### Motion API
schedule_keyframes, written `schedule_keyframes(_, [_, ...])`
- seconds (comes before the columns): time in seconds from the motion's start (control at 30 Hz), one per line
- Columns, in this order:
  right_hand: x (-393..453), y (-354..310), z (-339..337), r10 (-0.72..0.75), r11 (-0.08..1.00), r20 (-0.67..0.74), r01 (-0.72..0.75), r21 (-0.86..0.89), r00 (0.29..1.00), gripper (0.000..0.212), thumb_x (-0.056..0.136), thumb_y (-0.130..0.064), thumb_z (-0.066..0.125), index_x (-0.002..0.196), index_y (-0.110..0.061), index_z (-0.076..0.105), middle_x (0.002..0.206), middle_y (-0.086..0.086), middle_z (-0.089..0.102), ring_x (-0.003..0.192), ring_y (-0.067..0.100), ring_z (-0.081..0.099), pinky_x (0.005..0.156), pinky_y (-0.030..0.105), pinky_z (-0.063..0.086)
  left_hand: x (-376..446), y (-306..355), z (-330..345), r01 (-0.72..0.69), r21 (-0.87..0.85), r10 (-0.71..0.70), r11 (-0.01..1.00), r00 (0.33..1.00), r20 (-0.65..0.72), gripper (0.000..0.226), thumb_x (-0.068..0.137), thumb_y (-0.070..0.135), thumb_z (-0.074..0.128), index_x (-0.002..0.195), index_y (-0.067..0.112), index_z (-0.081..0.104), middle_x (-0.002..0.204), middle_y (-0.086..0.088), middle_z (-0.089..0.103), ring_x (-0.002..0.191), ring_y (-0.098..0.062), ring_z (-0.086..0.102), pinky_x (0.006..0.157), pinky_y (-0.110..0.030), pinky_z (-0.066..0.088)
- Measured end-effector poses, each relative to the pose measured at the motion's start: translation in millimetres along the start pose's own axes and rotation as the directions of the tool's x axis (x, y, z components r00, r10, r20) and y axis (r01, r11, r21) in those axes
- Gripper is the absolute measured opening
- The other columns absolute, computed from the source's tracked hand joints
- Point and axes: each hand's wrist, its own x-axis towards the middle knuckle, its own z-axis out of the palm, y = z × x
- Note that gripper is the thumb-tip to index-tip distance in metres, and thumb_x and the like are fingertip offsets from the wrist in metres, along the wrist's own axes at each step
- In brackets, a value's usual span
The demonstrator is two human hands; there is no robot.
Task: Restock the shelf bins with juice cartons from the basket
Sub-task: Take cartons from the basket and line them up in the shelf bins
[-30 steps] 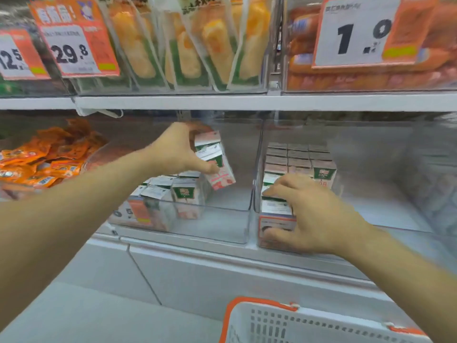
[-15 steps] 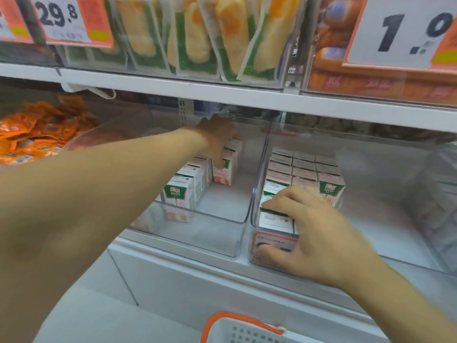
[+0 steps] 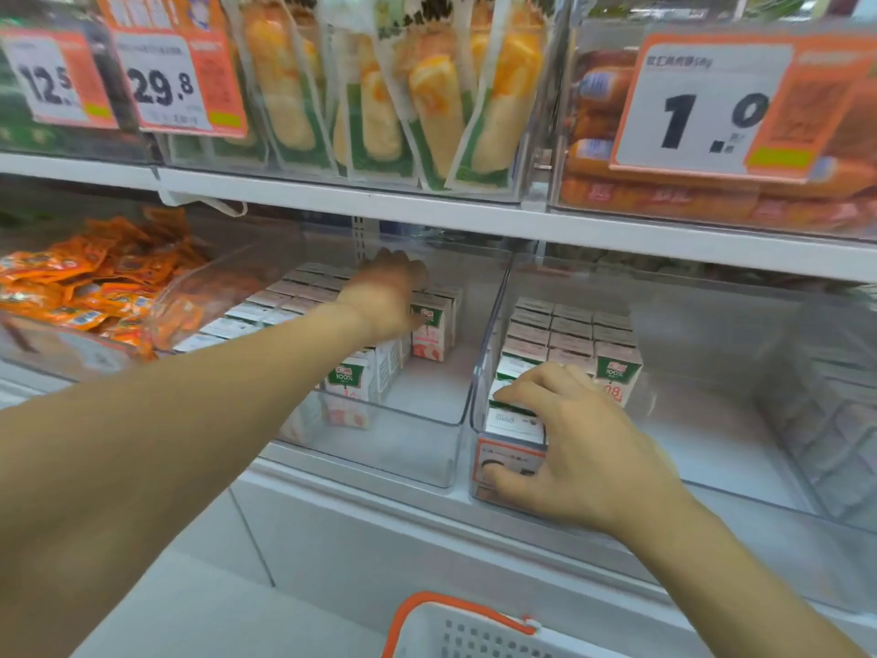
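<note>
Both hands in the clear shelf bins, juice cartons lined up inside.

The left hand (image 3: 387, 296) reaches deep into the left bin (image 3: 403, 460), up at about 11 o'clock from picture centre, its thumb against the front of an upright juice carton (image 3: 431, 332) at the back; the fingers are hidden behind the hand, so I cannot tell how tight that grip is. More cartons (image 3: 353, 387) stand in rows at 9 o'clock of that one. Over at 4 o'clock, the right hand (image 3: 576, 448) sits at the front of the right bin (image 3: 712, 472), fingers curled over the top of the front carton (image 3: 515, 422), thumb pressed low on the bin's front wall. The white basket (image 3: 455, 634) with its orange rim peeks in at 6 o'clock. Orange snack packets (image 3: 90, 282) pile up at 9 o'clock.
</note>
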Motion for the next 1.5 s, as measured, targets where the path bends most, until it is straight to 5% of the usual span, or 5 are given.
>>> schedule_keyframes(0.23, [-15.9, -5.6, -9.1, -0.167, 0.981, -0.319, 0.191, 0.046, 0.933, 0.040, 0.072, -0.047, 0.078, 0.097, -0.017, 0.069, 0.100, 0.000, 0.064, 0.096, 0.025, 0.060, 0.083, 0.040, 0.046, -125.0, 49.7, -29.4, -0.266, -0.378, 0.039, 0.887, 0.858, -0.512, 0.006, 0.081, 0.012, 0.064, 0.084, 0.016, 0.062, 0.066, 0.008, 0.051, 0.061, -0.003, 0.042, 0.059, -0.024, 0.038])
schedule_keyframes(0.43, [-68.3, -39.4, -7.7, -0.221, 0.924, -0.611, 0.364, 0.118, 0.760, 0.017, 0.085, -0.012, 0.071, 0.072, -0.005, 0.063, 0.070, 0.006, 0.059, 0.066, 0.026, 0.053, 0.064, 0.035, 0.042, -226.8, 105.2, 21.2, -0.165, -0.682, 0.071, 0.713, 0.984, -0.164, 0.009, 0.080, 0.014, 0.066, 0.083, 0.022, 0.064, 0.060, 0.008, 0.056, 0.053, -0.005, 0.049, 0.057, -0.020, 0.042])
schedule_keyframes(0.7, [-193.5, -5.8, 112.2, 0.111, 0.926, -0.143, -0.050, 0.375, 0.983, 0.016, 0.086, -0.021, 0.065, 0.075, -0.014, 0.058, 0.068, -0.004, 0.054, 0.063, 0.015, 0.050, 0.065, 0.028, 0.042, -344.4, 130.6, 166.1, 0.051, -0.431, 0.309, 0.901, 0.623, 0.719, 0.059, 0.090, 0.030, 0.068, 0.141, 0.016, 0.042, 0.135, -0.006, 0.049, 0.125, -0.023, 0.047, 0.101, -0.029, 0.039])
schedule_keyframes(1.0, [-263.3, 10.4, 224.4, 0.314, 0.803, 0.408, -0.469, 0.367, 0.857, 0.012, 0.088, -0.027, 0.069, 0.083, -0.018, 0.063, 0.078, -0.010, 0.058, 0.072, 0.001, 0.053, 0.071, 0.027, 0.050, -387.3, 133.1, 253.4, 0.000, -0.115, 0.105, 0.993, 0.407, 0.907, 0.122, 0.064, 0.042, 0.089, 0.153, 0.011, 0.013, 0.147, -0.016, 0.033, 0.139, -0.033, 0.029, 0.112, -0.039, 0.033])
schedule_keyframes(1.5, [-260.6, 6.5, 290.3, 0.363, 0.715, 0.809, -0.695, 0.075, 0.461, 0.054, 0.070, -0.037, 0.085, 0.111, -0.014, 0.059, 0.105, 0.002, 0.067, 0.089, 0.020, 0.063, 0.076, 0.032, 0.055, -375.7, 149.9, 206.9, 0.263, -0.327, 0.149, 0.908, 0.527, 0.837, 0.099, 0.062, 0.025, 0.088, 0.142, 0.020, 0.030, 0.130, -0.001, 0.047, 0.122, -0.020, 0.045, 0.097, -0.026, 0.041])
